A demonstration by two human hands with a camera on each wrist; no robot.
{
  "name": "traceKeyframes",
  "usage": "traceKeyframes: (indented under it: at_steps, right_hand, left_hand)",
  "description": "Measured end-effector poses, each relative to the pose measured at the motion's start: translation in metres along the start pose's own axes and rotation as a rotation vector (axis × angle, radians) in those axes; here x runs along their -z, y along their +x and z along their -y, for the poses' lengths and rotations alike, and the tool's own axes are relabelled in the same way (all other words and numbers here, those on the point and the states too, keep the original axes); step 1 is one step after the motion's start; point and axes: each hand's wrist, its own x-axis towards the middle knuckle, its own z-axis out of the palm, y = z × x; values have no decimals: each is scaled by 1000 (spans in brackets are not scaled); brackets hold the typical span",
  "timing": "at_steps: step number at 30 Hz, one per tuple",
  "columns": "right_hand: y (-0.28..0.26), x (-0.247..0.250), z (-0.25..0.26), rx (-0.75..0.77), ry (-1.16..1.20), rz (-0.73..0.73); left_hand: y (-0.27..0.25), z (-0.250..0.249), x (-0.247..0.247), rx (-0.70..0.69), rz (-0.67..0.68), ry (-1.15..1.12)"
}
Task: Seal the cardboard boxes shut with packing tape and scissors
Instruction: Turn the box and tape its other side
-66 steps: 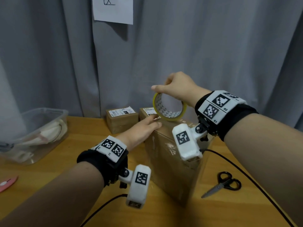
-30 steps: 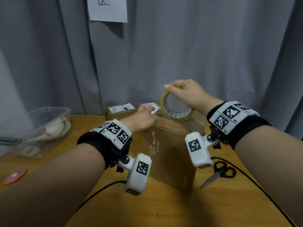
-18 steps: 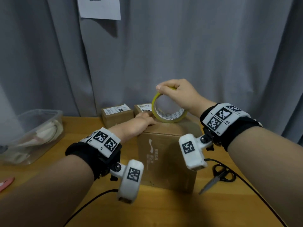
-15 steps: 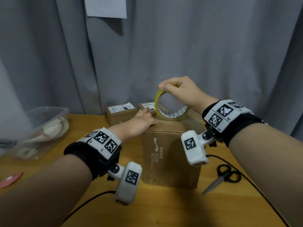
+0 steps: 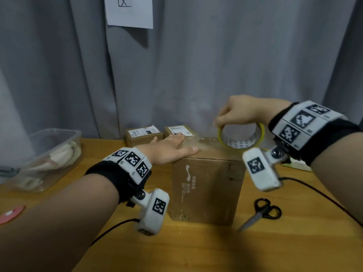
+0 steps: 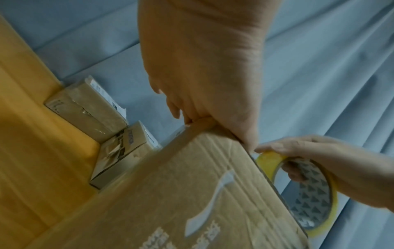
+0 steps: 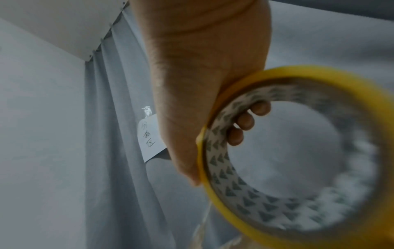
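A brown cardboard box (image 5: 208,189) stands upright in the middle of a wooden surface (image 5: 196,250), in front of a grey curtain (image 5: 216,65). The person's left hand (image 5: 169,151) lies flat on the left part of the box top, fingers straight and pressing down. The right hand (image 5: 238,111) is over the far right of the box top and holds a roll of packing tape (image 5: 242,137) with a yellow edge and a patterned inner core; the thumb is on the outer rim and the fingers (image 7: 245,121) curl through the roll's opening. A strip of clear tape (image 5: 204,143) runs across the box top from the left fingertips to the roll. A pair of black-handled scissors (image 5: 261,213) lies on the surface just right of the box, closed, touched by neither hand. Two small labelled boxes (image 5: 144,134) sit side by side behind the big box, against the curtain. A clear plastic tub (image 5: 49,158) holding pale cloth-like items stands at the far left. A sheet of paper (image 5: 129,11) hangs on the curtain above.
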Motion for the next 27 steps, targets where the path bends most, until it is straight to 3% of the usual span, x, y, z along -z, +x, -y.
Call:
traceKeyframes:
  at_steps: [6,12,17,27]
  right_hand:
    - [-14,-22,-18,-32,278,-192]
    - [-1,-26,-11,-60,155,-306]
    - [4,-25,-9,-112,233,-256]
    - [-2,-29,-4,-59,289,-252]
  left_hand:
    - [2,-17,10,-2,22,276]
    - [15,-63,-3,-100,76,325]
    - [26,-42,-6,-136,7,186]
    - [26,-38,2,-173,69,121]
